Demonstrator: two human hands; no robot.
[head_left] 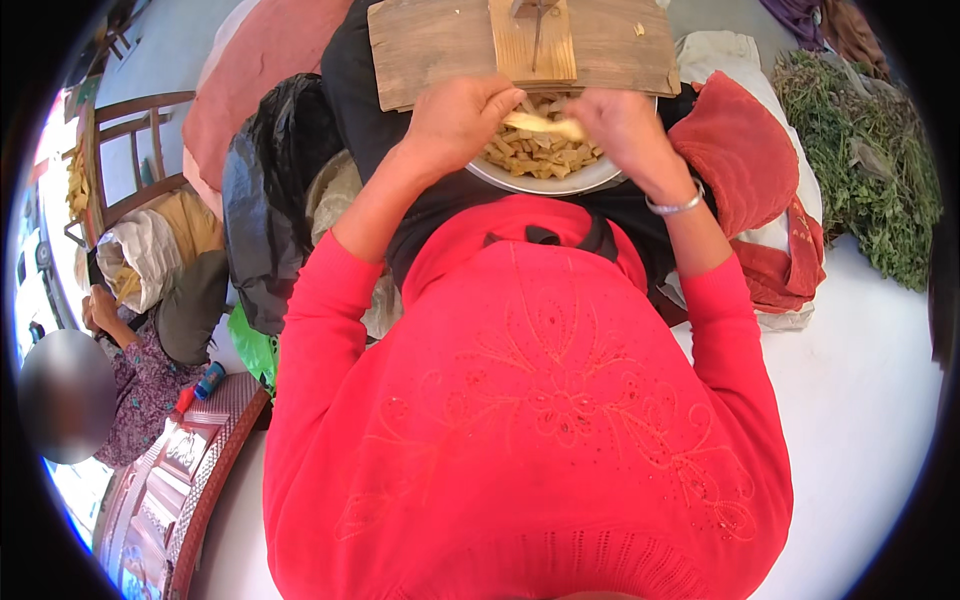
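Note:
Between my hands, a long pale yellow strip [545,125] stretches above a white-rimmed bowl [545,186]. My left hand [460,115] pinches the left end of it between thumb and fingers. My right hand [625,130], a metal bangle on its wrist, is closed at the other end, its fingers slightly smeared by motion. Many short, tan-yellow cut pieces [540,155] fill the bowl on my lap. Just beyond my hands lies a wooden board [430,50] with a smaller block [508,45] on it. A thin dark metal blade [537,40] stands up from that block.
A red cloth [735,150] and a white sack lie to my right, near a heap of leafy green stalks [860,160]. Black plastic [275,190] lies at my left. Farther left, another person in a patterned top [150,400] sits by a sack and a wooden chair [135,150].

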